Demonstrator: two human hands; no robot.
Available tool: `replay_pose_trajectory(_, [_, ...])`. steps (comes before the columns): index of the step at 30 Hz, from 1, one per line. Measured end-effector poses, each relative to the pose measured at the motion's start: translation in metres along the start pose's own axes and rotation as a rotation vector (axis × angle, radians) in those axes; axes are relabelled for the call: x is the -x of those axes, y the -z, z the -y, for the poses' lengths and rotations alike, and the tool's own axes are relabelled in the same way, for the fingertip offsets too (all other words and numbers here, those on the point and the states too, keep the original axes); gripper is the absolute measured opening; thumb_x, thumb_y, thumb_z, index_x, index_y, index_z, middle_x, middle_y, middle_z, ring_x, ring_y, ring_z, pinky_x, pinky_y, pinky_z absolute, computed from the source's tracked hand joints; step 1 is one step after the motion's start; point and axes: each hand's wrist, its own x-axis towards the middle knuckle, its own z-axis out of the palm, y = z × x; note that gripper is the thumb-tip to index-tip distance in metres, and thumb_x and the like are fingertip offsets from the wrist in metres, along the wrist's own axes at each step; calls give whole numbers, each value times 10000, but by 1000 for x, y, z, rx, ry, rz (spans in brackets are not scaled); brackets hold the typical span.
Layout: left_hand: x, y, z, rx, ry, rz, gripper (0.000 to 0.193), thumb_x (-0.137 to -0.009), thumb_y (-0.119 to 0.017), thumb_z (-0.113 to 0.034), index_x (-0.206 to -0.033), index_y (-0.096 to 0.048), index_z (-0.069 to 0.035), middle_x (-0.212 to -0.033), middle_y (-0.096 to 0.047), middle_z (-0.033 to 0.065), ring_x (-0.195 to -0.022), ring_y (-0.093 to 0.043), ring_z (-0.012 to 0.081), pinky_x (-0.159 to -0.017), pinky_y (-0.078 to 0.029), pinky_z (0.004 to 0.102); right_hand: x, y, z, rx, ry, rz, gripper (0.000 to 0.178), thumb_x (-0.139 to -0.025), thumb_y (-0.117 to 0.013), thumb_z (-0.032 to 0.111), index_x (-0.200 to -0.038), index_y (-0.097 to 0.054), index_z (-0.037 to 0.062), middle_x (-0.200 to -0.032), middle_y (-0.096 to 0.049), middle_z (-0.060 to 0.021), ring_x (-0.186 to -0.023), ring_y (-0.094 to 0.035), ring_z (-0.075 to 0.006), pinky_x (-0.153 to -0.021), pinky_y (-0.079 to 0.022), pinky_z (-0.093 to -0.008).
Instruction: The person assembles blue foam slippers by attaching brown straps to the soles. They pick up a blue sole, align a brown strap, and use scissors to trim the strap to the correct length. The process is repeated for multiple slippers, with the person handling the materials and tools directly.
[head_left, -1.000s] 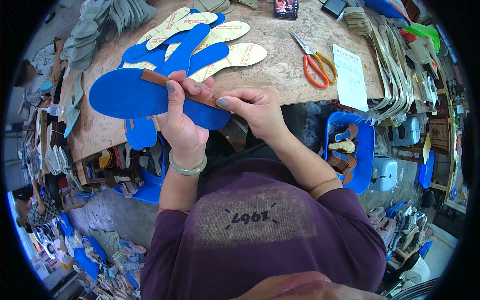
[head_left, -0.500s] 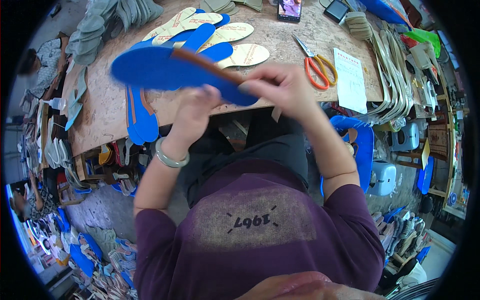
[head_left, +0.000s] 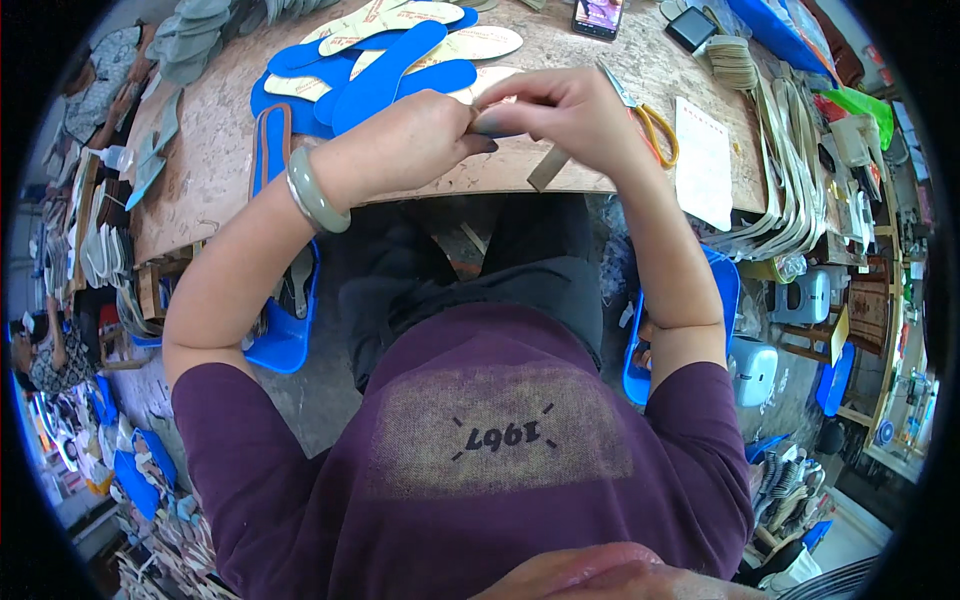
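Note:
My left hand (head_left: 410, 140) and my right hand (head_left: 565, 110) meet fingertip to fingertip over the near edge of the wooden table (head_left: 210, 180). Both pinch one end of a thin greyish strip (head_left: 548, 168), and the rest of it hangs down below my right hand. A pale green bangle (head_left: 316, 196) sits on my left wrist. Just beyond my left hand, several blue sandal soles (head_left: 385, 75) lie in a loose pile on the table, with tan insoles (head_left: 485, 42) among them.
Scissors with orange handles (head_left: 650, 128), a white paper sheet (head_left: 705, 160), a phone (head_left: 598, 15) and stacked straps (head_left: 790, 170) lie to the right. Blue baskets (head_left: 285, 335) (head_left: 727, 300) stand under the table on either side of my knees. Grey soles (head_left: 195, 40) are piled far left.
The large blue sole that both hands held up is no longer in them. My hands have moved forward over the table edge and now pinch only a thin strip.

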Motion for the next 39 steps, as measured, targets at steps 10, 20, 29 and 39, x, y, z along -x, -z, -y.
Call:
replay_pose_trajectory(10, [18,-19,-14,748,57,-35,358,-923,-583,-233,-1174,-522,15,-744,-618,54,-626,-584,95,-602,-499,240,16,15,-32,-768,-4,-294,148,-828,-685,66,-952,-605,62,-785,-617,-5,-544,-487,-26,-438,-300,-135])
replay_pose_trajectory(20, [13,-52,-16,1265,-100,-303,292,-953,-554,-260,-1097,-535,-7,-798,-618,61,-668,-592,100,-631,-518,232,20,-32,-37,-1021,-12,-454,204,-824,-680,58,-992,-565,74,-700,-598,-17,-518,-478,-46,-431,-292,-149])
replay_pose_trajectory(29, [-2,-70,-16,1484,-98,-441,303,-968,-515,-289,-1089,-536,-12,-854,-647,95,-714,-633,147,-656,-524,257,15,-52,-24,-784,9,-620,200,-863,-656,89,-1054,-650,29,-691,-599,-3,-588,-514,-39,-528,-385,-154])
replay_pose_trajectory(39, [-12,-71,-8,1548,-140,-719,367,-997,-438,-293,-1115,-553,34,-1068,-638,160,-1016,-618,226,-895,-503,365,25,-71,-26,-439,-63,-601,168,-849,-683,101,-986,-713,8,-845,-704,-53,-774,-630,-71,-707,-497,-195])
